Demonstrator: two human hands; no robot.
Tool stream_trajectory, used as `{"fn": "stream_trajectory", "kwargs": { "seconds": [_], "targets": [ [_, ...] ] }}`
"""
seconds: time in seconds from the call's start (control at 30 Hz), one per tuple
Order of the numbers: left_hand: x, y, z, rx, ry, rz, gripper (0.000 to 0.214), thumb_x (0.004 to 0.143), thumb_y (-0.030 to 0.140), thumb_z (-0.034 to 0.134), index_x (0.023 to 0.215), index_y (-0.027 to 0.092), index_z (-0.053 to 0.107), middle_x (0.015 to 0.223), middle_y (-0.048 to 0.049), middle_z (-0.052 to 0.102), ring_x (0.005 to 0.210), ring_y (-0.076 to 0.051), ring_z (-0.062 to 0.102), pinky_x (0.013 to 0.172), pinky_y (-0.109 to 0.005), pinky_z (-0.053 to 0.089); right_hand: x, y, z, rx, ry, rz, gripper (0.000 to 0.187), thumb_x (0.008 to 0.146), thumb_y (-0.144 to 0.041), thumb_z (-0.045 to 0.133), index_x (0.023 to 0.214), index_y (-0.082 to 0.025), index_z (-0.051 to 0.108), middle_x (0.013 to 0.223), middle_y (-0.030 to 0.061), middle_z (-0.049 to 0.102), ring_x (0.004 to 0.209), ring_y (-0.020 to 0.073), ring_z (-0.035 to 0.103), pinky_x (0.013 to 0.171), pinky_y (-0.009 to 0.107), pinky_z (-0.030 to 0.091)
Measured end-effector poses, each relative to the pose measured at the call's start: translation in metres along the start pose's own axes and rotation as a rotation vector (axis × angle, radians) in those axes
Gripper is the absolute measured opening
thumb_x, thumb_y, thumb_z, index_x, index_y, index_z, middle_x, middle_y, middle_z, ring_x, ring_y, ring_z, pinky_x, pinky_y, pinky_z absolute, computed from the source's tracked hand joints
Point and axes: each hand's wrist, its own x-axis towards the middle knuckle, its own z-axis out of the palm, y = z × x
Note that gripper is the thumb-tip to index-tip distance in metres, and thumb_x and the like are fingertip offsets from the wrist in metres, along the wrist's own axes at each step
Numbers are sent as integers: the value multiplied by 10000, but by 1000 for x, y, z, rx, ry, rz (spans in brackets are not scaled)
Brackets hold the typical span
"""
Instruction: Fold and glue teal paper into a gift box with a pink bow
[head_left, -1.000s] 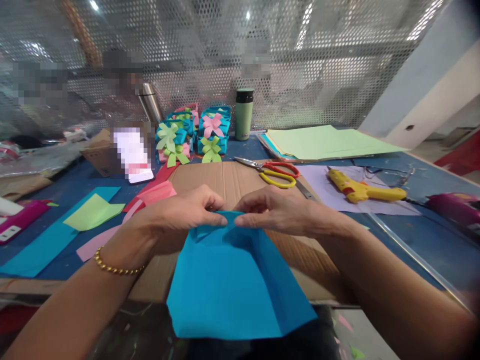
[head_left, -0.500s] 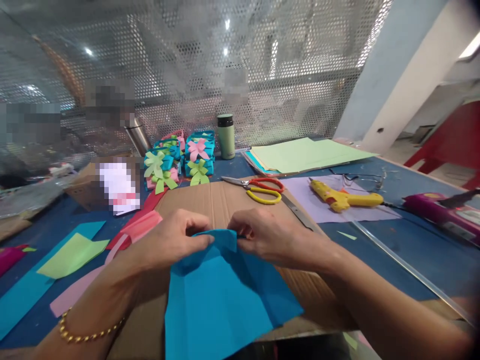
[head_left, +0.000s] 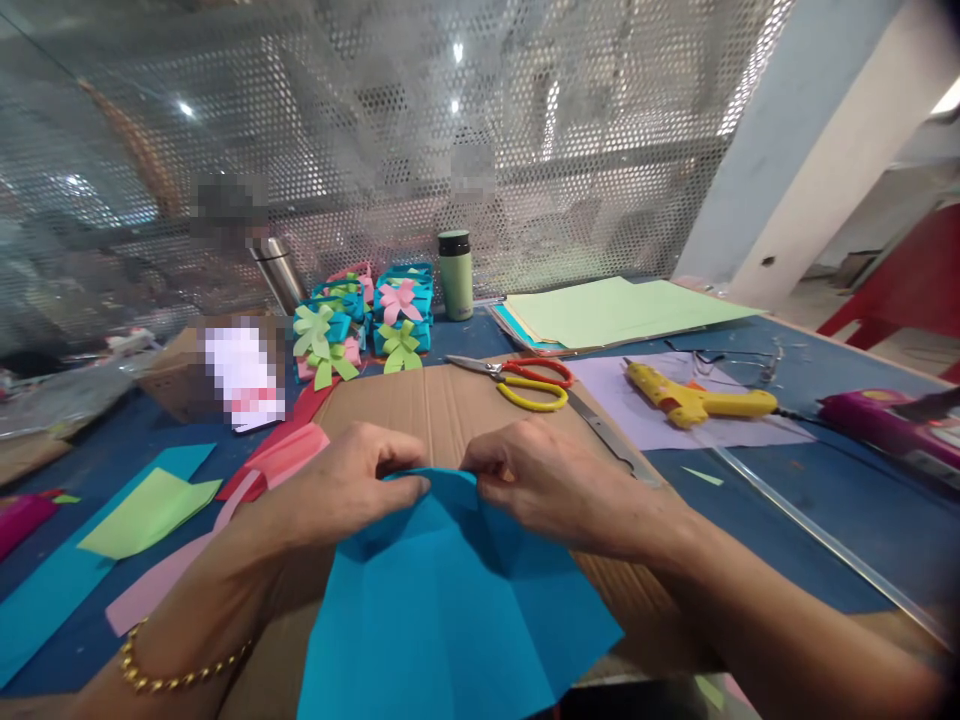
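A sheet of blue paper point(head_left: 450, 610) with fold creases spans the space between my hands. My left hand point(head_left: 367, 475) pinches its far edge, thumb on top. A short way to the right, my right hand point(head_left: 525, 480) grips the same edge between thumb and fingers. The paper's near part spreads toward me over the cardboard sheet point(head_left: 397, 400) and past its front edge. Beyond my hands lie scissors point(head_left: 525, 382) with red and yellow handles, and beside them a metal ruler point(head_left: 600, 430).
Right of the cardboard rests a yellow glue gun point(head_left: 697, 395) on lilac paper point(head_left: 600, 380). Behind are stacked paper sheets point(head_left: 630, 310), a green flask point(head_left: 455, 275) and blue paper boxes with bows point(head_left: 401, 305). Paper strips point(head_left: 150, 510) lie at left.
The small flap at the paper's far edge, folded over before, now stands opened out. The near part of the paper has spread wider; both hands keep their pinch.
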Motion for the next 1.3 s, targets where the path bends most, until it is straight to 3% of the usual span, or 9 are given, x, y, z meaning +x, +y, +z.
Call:
{"fn": "stream_trajectory", "kwargs": {
  "seconds": [0.2,0.43,0.53,0.63,0.8,1.07,1.3],
  "targets": [
    [0,0,-1,-24,-34,-20,213,840,282,553,661,168,532,647,48,397,629,-107,386,534,-235,269,1,2,1,6,-33,-31,233,770,-90,471,783,-171,689,729,16,658,664,121,524,598,234,315],
    [-2,0,-2,-76,-63,-44,200,842,295,546,695,161,571,650,43,432,613,-103,398,529,-231,277,1,5,-8,128,-108,-60,323,821,-109,450,944,-158,745,860,36,729,737,143,604,655,229,399],
    [-2,0,-1,-23,-35,-41,210,827,279,557,653,163,537,633,43,419,613,-104,391,521,-231,266,0,6,-12,192,-24,-73,326,938,-212,440,1044,-144,741,961,62,755,819,161,642,722,244,433],
    [-1,0,3,-26,-49,-12,161,825,251,547,700,158,588,649,37,463,630,-110,416,538,-233,287,1,1,-10,156,-39,-80,381,991,-367,448,962,-149,759,860,59,747,725,154,617,635,251,402],
    [-4,2,8,-40,-87,-12,214,852,300,552,702,153,592,652,32,467,635,-115,427,523,-231,279,2,-6,-1,100,-140,-8,272,930,-358,587,947,-165,778,836,49,747,689,136,601,571,237,350],
    [-6,3,7,-76,-159,-38,156,826,245,548,715,152,608,664,36,499,643,-113,440,539,-242,299,0,0,1,32,-104,-102,183,908,-240,592,848,-166,749,775,33,725,664,120,577,570,231,324],
    [-5,4,6,-113,-169,-54,140,813,244,556,716,154,602,669,35,496,648,-112,450,550,-242,311,-1,-1,-2,-1,-107,-74,97,854,-183,623,862,-185,720,827,21,710,745,141,581,624,239,349]
  ]
}}
